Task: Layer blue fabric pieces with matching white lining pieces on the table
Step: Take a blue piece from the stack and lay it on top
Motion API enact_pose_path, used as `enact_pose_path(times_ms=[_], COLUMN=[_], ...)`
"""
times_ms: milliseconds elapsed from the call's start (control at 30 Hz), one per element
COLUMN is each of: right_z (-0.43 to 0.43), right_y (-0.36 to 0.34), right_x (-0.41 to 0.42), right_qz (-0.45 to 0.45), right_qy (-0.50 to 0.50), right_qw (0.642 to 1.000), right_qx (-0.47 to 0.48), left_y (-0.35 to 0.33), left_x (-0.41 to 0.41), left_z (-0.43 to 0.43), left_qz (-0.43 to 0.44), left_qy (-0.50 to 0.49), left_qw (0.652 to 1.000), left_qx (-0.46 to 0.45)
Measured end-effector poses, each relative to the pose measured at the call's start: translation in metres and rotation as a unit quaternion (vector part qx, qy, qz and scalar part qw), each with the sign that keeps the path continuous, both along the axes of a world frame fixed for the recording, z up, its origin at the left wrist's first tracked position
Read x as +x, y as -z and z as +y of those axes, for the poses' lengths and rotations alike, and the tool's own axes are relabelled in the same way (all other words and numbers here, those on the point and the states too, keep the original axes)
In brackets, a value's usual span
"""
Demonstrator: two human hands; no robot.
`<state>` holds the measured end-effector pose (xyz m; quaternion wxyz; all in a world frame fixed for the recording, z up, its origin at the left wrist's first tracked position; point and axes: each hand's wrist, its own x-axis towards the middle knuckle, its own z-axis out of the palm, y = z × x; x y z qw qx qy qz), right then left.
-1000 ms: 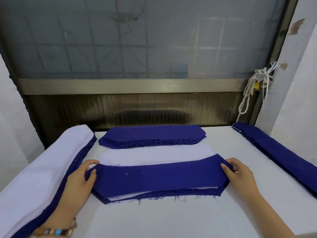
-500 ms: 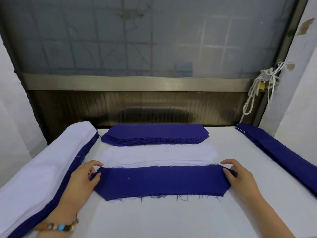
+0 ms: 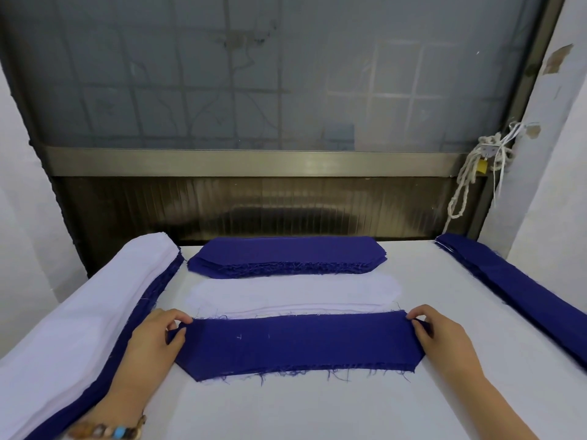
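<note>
L hand, R hand fingers pinch 1 blue piece; 1 blue stack, 1 white stack.

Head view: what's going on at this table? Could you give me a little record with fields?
Work item: blue piece, flat on the table, with a white edge peeking out beneath
Hands: left hand pinches its left end, right hand pinches its right end
Behind it: white stack, then blue stack
Left side: white-over-blue pile
Right side: blue strips
</note>
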<state>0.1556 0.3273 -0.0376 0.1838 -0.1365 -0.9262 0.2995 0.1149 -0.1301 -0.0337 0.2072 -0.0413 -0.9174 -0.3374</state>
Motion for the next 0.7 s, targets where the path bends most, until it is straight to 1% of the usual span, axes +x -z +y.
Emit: enact_pose_path(times_ms=[233,467,600,700], right_z=[-0.0026,-0.0016,-0.0002,-0.0010], right_y=[-0.0014,-0.0021,-0.0021,-0.0003], right_x=[0.0007,0.0016,0.0021,0.0020], right_qz=[-0.006,-0.006,-0.001,0.038], right_qy=[0.007,0.045,0.078,0.067], right_qw=[1.000,0.997,0.994,0.993], right_qx=[0.029,0.061,0.073,0.089], left_y=[0.0026,0.0014,0.0002,-0.0029], left_x=[-0.0007,-0.0006,0.0004,0.0018], left_z=[-0.0013,0.0003,0.0023,0.0026], left_qz=[-0.018,-0.020,0.004,0.030], left_qy=[0.004,0.026,0.049,0.088], left_qw=[1.000,0.999,0.998,0.995], left_qx=[0.004,-0.017,-0.030,-0.043])
